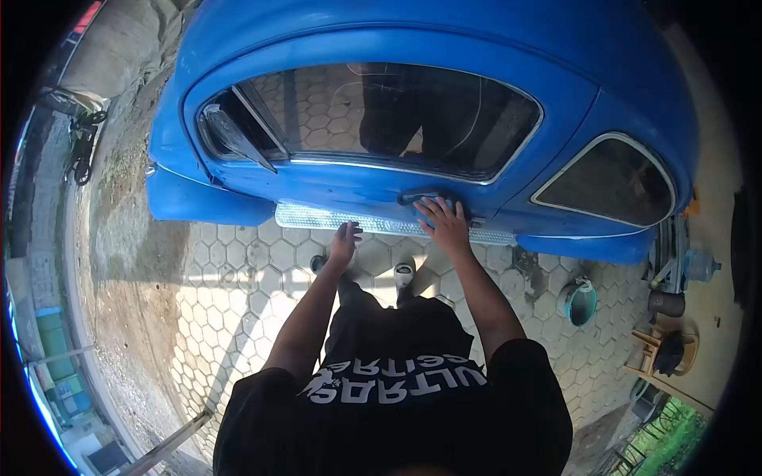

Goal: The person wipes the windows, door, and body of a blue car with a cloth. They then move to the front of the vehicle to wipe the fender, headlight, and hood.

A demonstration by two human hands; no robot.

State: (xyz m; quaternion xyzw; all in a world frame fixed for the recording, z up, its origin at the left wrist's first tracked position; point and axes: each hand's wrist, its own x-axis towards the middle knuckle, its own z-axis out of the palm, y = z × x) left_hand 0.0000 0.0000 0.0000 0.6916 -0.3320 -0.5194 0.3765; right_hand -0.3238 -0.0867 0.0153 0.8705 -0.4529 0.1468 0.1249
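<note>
A blue car (pixel 349 186) with a rounded body stands side-on in front of me. My right hand (pixel 444 224) lies against its door, just below the dark door handle (pixel 421 195), with the fingers spread. Whether something thin is under that palm is hidden. My left hand (pixel 346 240) hangs in the air near the shiny running board (pixel 309 216), fingers loosely bent and apart, with nothing seen in it. Above both hands, the door window (pixel 413 119) reflects the paving and a person's legs.
Hexagonal paving (pixel 262 317) lies under my feet. At the right are a bucket (pixel 582 305) with something over its rim, a wooden chair (pixel 647 349) holding a dark item, and a water bottle (pixel 700 268). A motorbike (pixel 83 147) stands at the far left.
</note>
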